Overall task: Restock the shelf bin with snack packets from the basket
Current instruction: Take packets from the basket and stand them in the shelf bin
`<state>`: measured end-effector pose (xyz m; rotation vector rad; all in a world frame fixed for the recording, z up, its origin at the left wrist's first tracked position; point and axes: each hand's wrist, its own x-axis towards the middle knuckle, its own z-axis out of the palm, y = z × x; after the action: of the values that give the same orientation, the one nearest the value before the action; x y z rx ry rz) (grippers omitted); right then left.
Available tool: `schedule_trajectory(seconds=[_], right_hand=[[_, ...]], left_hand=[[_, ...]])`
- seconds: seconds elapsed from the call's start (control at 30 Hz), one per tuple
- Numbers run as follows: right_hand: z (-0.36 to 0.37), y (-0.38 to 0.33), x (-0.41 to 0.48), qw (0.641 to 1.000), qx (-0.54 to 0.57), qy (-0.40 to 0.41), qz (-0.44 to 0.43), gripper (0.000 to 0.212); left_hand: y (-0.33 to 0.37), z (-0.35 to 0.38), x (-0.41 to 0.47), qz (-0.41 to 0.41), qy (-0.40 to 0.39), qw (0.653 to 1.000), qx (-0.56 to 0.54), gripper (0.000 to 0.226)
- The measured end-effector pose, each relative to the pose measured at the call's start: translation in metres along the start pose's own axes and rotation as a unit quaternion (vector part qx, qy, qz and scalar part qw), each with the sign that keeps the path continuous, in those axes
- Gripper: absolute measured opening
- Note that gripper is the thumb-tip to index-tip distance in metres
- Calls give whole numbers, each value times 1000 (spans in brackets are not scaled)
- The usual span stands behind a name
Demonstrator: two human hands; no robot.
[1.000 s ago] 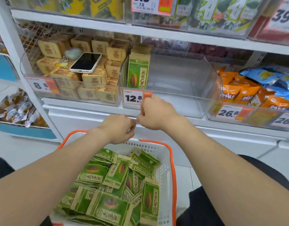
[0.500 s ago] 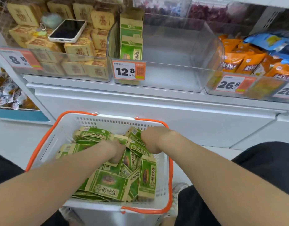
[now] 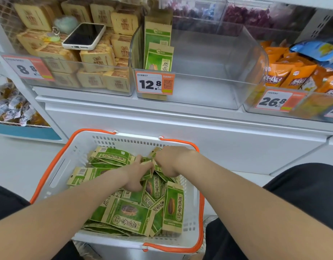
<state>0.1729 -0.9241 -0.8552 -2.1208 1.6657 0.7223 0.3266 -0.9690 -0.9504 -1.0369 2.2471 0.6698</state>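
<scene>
Shelf bin [image 3: 208, 91]: a clear plastic tub on the white shelf, between a bin of tan packets and a bin of orange bags. Only 2 green packets [image 3: 159, 57] stand upright against its left wall; the rest of its floor is bare. I judge the restocking barely begun, with nearly the whole bin left to fill. It holds the same 2 packets as 1 second ago.

Basket [image 3: 83, 147]: white with orange handles, standing low in front of the shelf, between the person's knees.

Snack packets [image 3: 128, 216]: a loose, jumbled heap of green-and-tan sunflower seed packets filling the basket, so almost all the stock is yet to be moved.

Right hand [image 3: 173, 160]: at the far side of the heap, back toward the camera, fingers curled down out of sight. I cannot tell whether they grasp anything. 1 second ago it was up at the bin's front lip.

Left hand [image 3: 137, 173]: just beside the right hand, fingers appearing to pinch a packet near the top of the heap. It too has come down from the shelf edge.

Price tag [image 3: 154, 83]: clipped to the bin's front left, reading 12.8.
</scene>
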Motion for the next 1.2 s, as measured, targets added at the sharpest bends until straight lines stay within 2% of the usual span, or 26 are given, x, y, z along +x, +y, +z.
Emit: schedule_trajectory(seconds=[0.1, 0.2, 0.27, 0.33, 0.37, 0.4, 0.47, 0.53, 0.6, 0.7, 0.77, 0.87, 1.0, 1.1, 1.2], right_hand=[[-8, 10, 3, 1000, -1, 17, 11, 16], [-14, 25, 5, 996, 59, 53, 33, 15], [-16, 34, 5, 991, 115, 59, 30, 44], [-19, 39, 3, 985, 159, 64, 16, 73], [-22, 40, 3, 982, 169, 83, 8, 74], [-24, 42, 3, 978, 175, 116, 2, 66], [-29, 49, 4, 963, 191, 187, 0, 40], [-39, 53, -1, 945, 227, 235, 0, 20], [-49, 55, -6, 926, 265, 270, 2, 13], [-61, 55, -15, 898, 330, 292, -9, 16], [-69, 56, -21, 874, 376, 308, -14, 25], [-82, 57, -30, 829, 434, 351, -33, 29], [-101, 49, -43, 744, 501, 435, -70, 33], [-116, 49, -50, 710, 504, 490, -42, 28], [-131, 58, -53, 673, 519, 526, 20, 25]], left_hand=[[-2, -20, -8, 17, 82, 984, -159, 61], [-6, -40, -12, 17, 154, 935, -318, 38], [-4, -58, -19, 25, 190, 871, -452, 25], [3, -76, -27, 16, 205, 781, -590, 24], [6, -84, -32, 17, 198, 741, -642, 25], [11, -92, -36, 19, 187, 707, -682, 27], [15, -104, -47, 12, 176, 675, -716, 45], [17, -112, -52, -13, 216, 698, -683, 68], [21, -117, -57, -21, 288, 710, -643, 73], [28, -119, -59, 10, 430, 725, -538, 54], [33, -122, -62, 55, 496, 706, -502, 38], [39, -132, -72, 112, 537, 669, -501, 37], [42, -150, -81, 116, 595, 653, -453, 39], [46, -165, -90, 127, 605, 662, -424, 36], [46, -180, -97, 124, 629, 692, -333, 35]])
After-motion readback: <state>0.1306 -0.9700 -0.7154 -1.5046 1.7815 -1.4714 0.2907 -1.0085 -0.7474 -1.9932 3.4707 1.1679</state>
